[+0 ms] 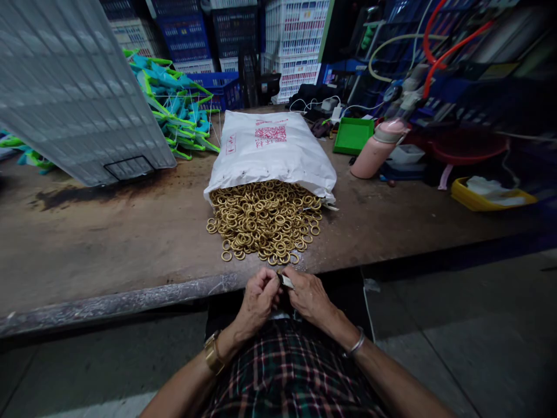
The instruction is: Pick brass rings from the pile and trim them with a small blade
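My left hand (258, 297) and my right hand (310, 296) meet just off the table's front edge, fingers closed. From my right hand's grip a small tool with a pale, flat body (286, 281) points toward my left fingertips; its exact kind is unclear. A small dark bit shows at my left fingertips, and what that hand pinches is too small to name. Right beyond both hands lies a heap of gold-coloured rings (265, 220). They spill from the open mouth of a white sack (278, 157) with red printing, lying on its side.
A translucent ribbed panel (82, 87) leans at left, before green and turquoise plastic pieces (180, 107). A green tray (350, 136), a pink bottle (376, 151) and a yellow tray (467, 197) stand at right. Stacked crates (296, 35) line the back. The wooden table (143, 244) ends before me.
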`<state>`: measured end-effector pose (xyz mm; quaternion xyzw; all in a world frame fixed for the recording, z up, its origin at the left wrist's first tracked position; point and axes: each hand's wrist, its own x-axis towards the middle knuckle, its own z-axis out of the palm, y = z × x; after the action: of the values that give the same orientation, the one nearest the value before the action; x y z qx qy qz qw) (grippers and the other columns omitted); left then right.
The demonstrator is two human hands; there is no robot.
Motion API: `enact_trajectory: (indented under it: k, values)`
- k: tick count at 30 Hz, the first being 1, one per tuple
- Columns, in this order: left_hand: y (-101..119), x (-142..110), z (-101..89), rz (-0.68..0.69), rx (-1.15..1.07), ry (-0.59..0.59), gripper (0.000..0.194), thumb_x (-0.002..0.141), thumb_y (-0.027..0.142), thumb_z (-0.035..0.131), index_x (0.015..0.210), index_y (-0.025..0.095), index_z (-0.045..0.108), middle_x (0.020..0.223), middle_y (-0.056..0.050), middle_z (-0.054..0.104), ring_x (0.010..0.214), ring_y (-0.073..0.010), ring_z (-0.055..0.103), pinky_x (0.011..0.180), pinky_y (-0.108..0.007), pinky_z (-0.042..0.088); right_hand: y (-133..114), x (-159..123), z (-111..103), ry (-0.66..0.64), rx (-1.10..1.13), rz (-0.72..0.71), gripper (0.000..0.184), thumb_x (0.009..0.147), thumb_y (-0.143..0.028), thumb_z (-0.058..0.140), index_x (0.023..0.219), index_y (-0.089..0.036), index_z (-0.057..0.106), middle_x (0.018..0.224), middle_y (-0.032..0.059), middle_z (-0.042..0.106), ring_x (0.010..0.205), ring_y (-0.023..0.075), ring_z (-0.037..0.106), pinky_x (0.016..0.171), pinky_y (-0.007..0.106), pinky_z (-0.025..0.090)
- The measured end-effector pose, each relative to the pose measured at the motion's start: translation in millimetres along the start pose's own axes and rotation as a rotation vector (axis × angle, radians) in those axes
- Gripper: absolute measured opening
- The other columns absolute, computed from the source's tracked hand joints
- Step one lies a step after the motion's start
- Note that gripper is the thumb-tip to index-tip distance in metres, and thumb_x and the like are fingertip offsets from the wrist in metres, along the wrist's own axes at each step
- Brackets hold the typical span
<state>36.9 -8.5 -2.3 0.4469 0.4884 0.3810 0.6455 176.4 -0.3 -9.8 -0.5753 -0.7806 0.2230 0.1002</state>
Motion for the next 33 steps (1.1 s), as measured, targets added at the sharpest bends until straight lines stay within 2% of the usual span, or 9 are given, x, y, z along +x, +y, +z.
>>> enact_trajectory:
  k: [3,8,10,14,19,23,26,30,33]
  values:
    - [8,-8,1.2,0.029,0.025,-0.013,0.029,0.079,0.044,0.05,0.071,0.017,0.045,0.058,0.004,0.047,0.047,-0.0059,0.041,0.046,-0.018,0.035,3,1,-4,-0.02,-0.061,0.028,0.024,0.071,-0.01,0.04,0.089,-0.019,0.053,0.07,0.0023,0.063,0.06,0.0134,0.055,0.053,0.024,0.025]
    - [27,-25,4.7,-0.015,-0.057,-0.261,0.026,0.08,0.041,0.051,0.073,0.016,0.047,0.06,0.002,0.051,0.049,-0.0065,0.045,0.048,-0.019,0.038,24,4,-17,0.057,-0.189,0.282,0.022,0.081,-0.019,0.039,0.096,-0.02,0.054,0.067,0.0037,0.063,0.058,0.0149,0.055,0.052,0.025,0.022]
    - [27,-24,4.6,-0.066,-0.168,-0.291,0.027,0.08,0.042,0.051,0.074,0.015,0.048,0.062,0.0,0.054,0.049,-0.0076,0.047,0.047,-0.019,0.04,30,6,-20,0.117,-0.193,0.304,0.02,0.082,-0.02,0.04,0.095,-0.02,0.055,0.067,0.0039,0.064,0.059,0.0152,0.056,0.053,0.025,0.022]
    - [14,-10,1.3,-0.125,-0.346,-0.219,0.031,0.081,0.041,0.05,0.077,0.011,0.055,0.063,-0.003,0.055,0.048,-0.0076,0.048,0.046,-0.019,0.04,26,14,-18,0.216,-0.142,0.275,0.017,0.083,-0.025,0.043,0.094,-0.02,0.054,0.076,0.0039,0.065,0.065,0.0154,0.058,0.055,0.025,0.024]
    - [8,-5,-4.0,-0.183,-0.545,-0.109,0.017,0.076,0.029,0.058,0.077,0.013,0.054,0.071,-0.005,0.059,0.054,-0.0098,0.052,0.045,-0.019,0.041,16,25,-12,0.186,-0.152,0.294,0.015,0.084,-0.027,0.043,0.095,-0.021,0.051,0.086,0.004,0.065,0.071,0.0155,0.058,0.056,0.025,0.025]
    - [7,-3,-9.5,-0.267,-0.713,-0.125,0.02,0.072,0.023,0.061,0.09,0.015,0.056,0.073,-0.003,0.06,0.057,-0.0104,0.054,0.047,-0.02,0.042,18,30,-13,0.153,-0.204,0.339,0.015,0.084,-0.025,0.041,0.094,-0.02,0.052,0.08,0.0052,0.065,0.069,0.0171,0.058,0.055,0.026,0.024]
    - [3,0,-11.9,-0.324,-0.795,-0.128,0.016,0.071,0.024,0.062,0.081,0.013,0.058,0.074,-0.004,0.06,0.062,-0.0106,0.055,0.05,-0.02,0.042,25,31,-15,0.163,-0.221,0.345,0.017,0.082,-0.024,0.042,0.095,-0.019,0.052,0.077,0.0067,0.065,0.066,0.0183,0.058,0.055,0.026,0.025]
    - [1,4,-7.7,-0.317,-0.721,-0.058,0.021,0.069,0.031,0.065,0.069,0.013,0.054,0.071,-0.003,0.058,0.063,-0.0114,0.056,0.047,-0.019,0.041,34,28,-15,0.232,-0.113,0.291,0.017,0.08,-0.02,0.043,0.094,-0.018,0.052,0.075,0.0054,0.064,0.064,0.0171,0.057,0.055,0.025,0.027]
    - [2,8,-1.6,-0.221,-0.532,-0.017,0.026,0.071,0.038,0.063,0.076,0.014,0.053,0.067,0.0,0.054,0.057,-0.0097,0.053,0.042,-0.017,0.038,30,22,-13,0.258,0.058,0.152,0.014,0.079,-0.02,0.041,0.088,-0.018,0.051,0.07,0.0031,0.061,0.063,0.0156,0.055,0.057,0.024,0.031]
